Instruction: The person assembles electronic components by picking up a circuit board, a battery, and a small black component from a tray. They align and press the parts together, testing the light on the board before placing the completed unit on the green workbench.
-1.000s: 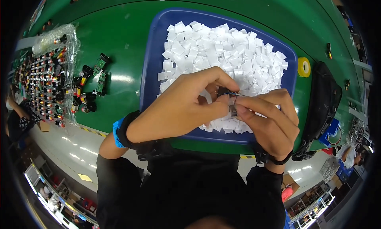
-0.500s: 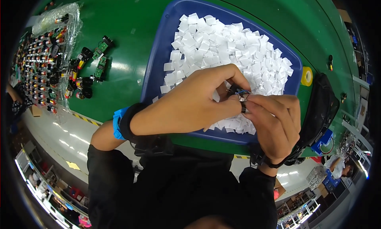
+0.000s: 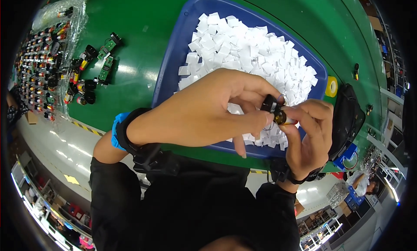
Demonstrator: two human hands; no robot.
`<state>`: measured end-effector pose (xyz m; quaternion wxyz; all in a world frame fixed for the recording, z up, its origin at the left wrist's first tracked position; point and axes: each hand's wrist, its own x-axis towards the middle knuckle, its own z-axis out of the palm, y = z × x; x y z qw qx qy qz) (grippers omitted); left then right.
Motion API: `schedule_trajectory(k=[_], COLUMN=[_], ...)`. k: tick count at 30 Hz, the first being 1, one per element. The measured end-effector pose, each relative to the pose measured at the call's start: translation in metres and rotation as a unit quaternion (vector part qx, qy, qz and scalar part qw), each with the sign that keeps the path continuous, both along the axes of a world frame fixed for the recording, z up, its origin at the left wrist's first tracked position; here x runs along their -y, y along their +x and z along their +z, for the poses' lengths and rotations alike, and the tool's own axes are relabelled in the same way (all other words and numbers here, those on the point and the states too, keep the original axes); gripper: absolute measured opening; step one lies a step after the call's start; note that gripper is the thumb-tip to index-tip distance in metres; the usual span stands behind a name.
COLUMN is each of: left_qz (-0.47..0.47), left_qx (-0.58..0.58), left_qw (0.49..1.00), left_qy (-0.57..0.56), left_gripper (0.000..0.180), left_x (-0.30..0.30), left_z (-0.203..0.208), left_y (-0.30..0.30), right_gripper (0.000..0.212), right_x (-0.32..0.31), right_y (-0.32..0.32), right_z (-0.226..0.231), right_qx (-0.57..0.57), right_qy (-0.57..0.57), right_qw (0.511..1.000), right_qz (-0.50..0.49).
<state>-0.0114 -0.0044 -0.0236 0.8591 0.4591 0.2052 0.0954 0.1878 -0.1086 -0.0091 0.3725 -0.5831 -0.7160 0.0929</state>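
Over the tray, my left hand curls its thumb and fingers around a small black round part. My right hand pinches a short cylinder with a dark amber end, right against the black part. Thin wire shows near the fingertips; whether the two pieces are joined I cannot tell. Beneath both hands is a blue tray heaped with small white paper squares.
To the left lie green circuit boards and black-capped cylinders, beside bubble wrap bearing rows of similar parts. A yellow tape roll and a black bag sit right of the tray on the green table.
Both hands have shifted slightly to the right. The black part and the cylinder's amber end now show between the fingers, and the left hand's lower fingers have spread downward.
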Motion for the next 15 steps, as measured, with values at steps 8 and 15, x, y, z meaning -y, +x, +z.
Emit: schedule_trajectory(k=[8,15], left_qz=[-0.003,0.024], left_qx=[0.008,0.028], left_qw=[1.000,0.998], left_qy=[-0.010,-0.042], left_gripper=[0.040,0.039], left_x=[0.0005,0.0026], left_z=[-0.0055,-0.0051], left_y=[0.0001,0.0064], right_gripper=[0.030,0.033], right_x=[0.0005,0.0022], right_y=[0.0005,0.0003], right_z=[-0.0018,0.0010], right_qx=[-0.037,0.037], right_qy=[-0.018,0.005], right_qw=[0.999,0.999], right_qz=[-0.014,-0.002])
